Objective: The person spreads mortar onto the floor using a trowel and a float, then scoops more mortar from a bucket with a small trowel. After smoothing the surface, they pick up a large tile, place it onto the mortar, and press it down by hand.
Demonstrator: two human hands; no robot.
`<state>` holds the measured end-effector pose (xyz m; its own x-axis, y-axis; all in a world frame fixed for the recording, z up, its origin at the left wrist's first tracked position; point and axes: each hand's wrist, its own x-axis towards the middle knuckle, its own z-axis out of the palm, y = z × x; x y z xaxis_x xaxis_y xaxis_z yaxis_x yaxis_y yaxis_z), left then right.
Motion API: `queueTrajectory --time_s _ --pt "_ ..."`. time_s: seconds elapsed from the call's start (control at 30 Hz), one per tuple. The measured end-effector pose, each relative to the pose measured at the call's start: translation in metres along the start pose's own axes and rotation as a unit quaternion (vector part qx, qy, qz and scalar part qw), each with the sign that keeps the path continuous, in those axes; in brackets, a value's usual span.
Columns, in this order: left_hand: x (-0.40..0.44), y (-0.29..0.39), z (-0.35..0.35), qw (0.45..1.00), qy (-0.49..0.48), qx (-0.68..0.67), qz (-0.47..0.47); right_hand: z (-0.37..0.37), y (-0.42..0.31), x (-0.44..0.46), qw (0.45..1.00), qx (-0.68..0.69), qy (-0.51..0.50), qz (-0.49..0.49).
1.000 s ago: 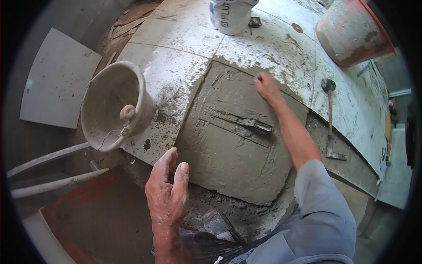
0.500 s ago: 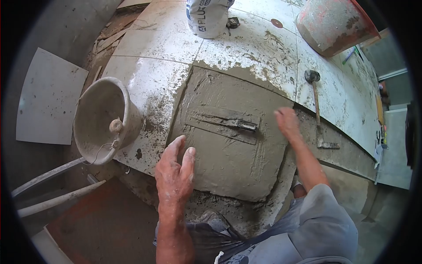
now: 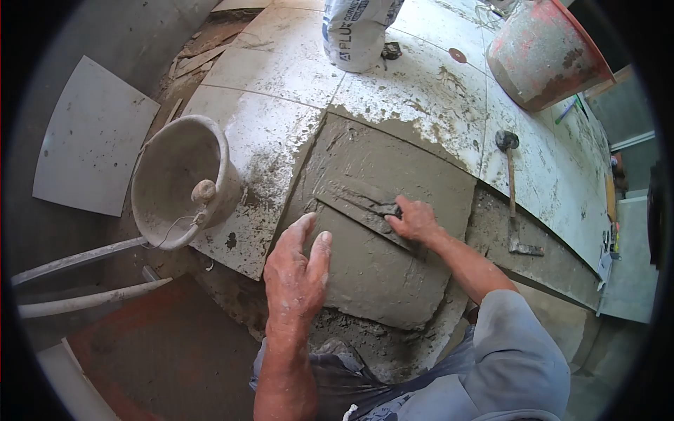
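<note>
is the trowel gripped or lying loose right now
Gripped: the right hand is curled around the handle of the trowel, whose blade lies over the grey mortar.

A: Colours, mid-frame?
B: Mortar bed grey-brown, streaked; trowel matching, handle black;
A: Top?
B: Tiles white, speckled grey-brown, dark grid lines; sack white, printed dark blue; upper-right bucket grey, red patches;
A: Rest?
B: Left bucket dull beige-grey; lower-left panel dark brown, reddish smears; lower-right sleeve pale grey.
</note>
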<state>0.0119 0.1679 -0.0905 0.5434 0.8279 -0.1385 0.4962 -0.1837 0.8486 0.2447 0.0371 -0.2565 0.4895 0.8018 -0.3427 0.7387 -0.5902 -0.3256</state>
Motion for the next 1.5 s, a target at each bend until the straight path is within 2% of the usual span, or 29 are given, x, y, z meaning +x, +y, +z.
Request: queueTrajectory --time_s 0.03,0.1,0.13,0.23,0.37,0.43,0.6,0.77,0.83,0.93,1.03,1.07,1.2,1.3,1.37,1.4,1.47,1.5 --pt "-0.003 -0.002 0.001 1.0 -0.001 -0.002 0.01 0.0 0.004 -0.001 1.0 0.003 -0.005 -0.002" --pt "-0.004 -0.005 0.0 1.0 0.001 -0.001 0.013 -0.014 0.013 0.007 0.997 0.029 0.068 0.01" --pt "-0.004 -0.002 -0.003 1.0 0.003 0.009 0.004 -0.028 0.014 0.014 0.997 0.043 0.054 0.045" --pt "-0.007 0.001 -0.003 1.0 0.003 0.027 -0.001 -0.055 0.026 0.058 0.998 0.011 0.032 0.056" --pt "-0.011 0.008 0.0 0.999 -0.011 0.036 -0.014 -0.063 0.032 0.11 0.999 -0.013 0.023 0.036" --pt "-0.014 0.01 -0.002 0.999 -0.007 0.042 -0.016 -0.059 0.035 0.128 0.998 -0.044 0.05 0.006" --pt "-0.019 0.008 -0.004 0.999 0.007 0.047 -0.019 -0.061 0.029 0.147 0.999 -0.042 0.01 0.031" --pt "-0.021 0.011 -0.003 0.999 0.0 0.046 -0.023 -0.058 0.031 0.163 0.999 -0.049 0.006 0.009" --pt "-0.02 0.009 -0.002 0.998 -0.004 0.047 -0.029 -0.053 0.037 0.165 0.999 -0.052 0.006 -0.005" --pt "-0.016 0.005 -0.002 0.998 0.002 0.047 -0.034 -0.064 0.025 0.155 0.995 -0.069 -0.063 -0.044" --pt "-0.011 0.006 0.001 0.998 0.008 0.048 -0.042 -0.049 0.02 0.141 0.991 -0.068 -0.091 -0.069" --pt "-0.01 0.007 0.002 0.998 0.011 0.049 -0.049 -0.037 0.022 0.137 0.987 -0.086 -0.077 -0.115" --pt "-0.006 0.004 0.003 0.998 0.017 0.056 -0.033 -0.023 0.001 0.084 0.982 -0.092 -0.08 -0.145" --pt "-0.007 0.0 -0.003 0.998 0.015 0.041 -0.035 -0.023 0.005 0.074 0.981 -0.07 -0.13 -0.127" --pt "-0.012 -0.001 -0.007 0.999 0.024 0.031 -0.031 -0.019 0.02 0.078 0.996 0.004 -0.007 -0.088" --pt "-0.014 -0.001 -0.01 0.999 0.021 0.032 -0.036 -0.023 0.018 0.082 0.996 0.005 -0.013 -0.086" --pt "-0.014 0.0 -0.017 0.997 0.024 0.016 -0.075 -0.041 0.015 0.101 0.998 0.063 -0.031 0.005" --pt "-0.014 0.0 -0.019 0.997 0.024 0.019 -0.074 -0.043 0.017 0.111 0.997 0.065 -0.031 0.004"
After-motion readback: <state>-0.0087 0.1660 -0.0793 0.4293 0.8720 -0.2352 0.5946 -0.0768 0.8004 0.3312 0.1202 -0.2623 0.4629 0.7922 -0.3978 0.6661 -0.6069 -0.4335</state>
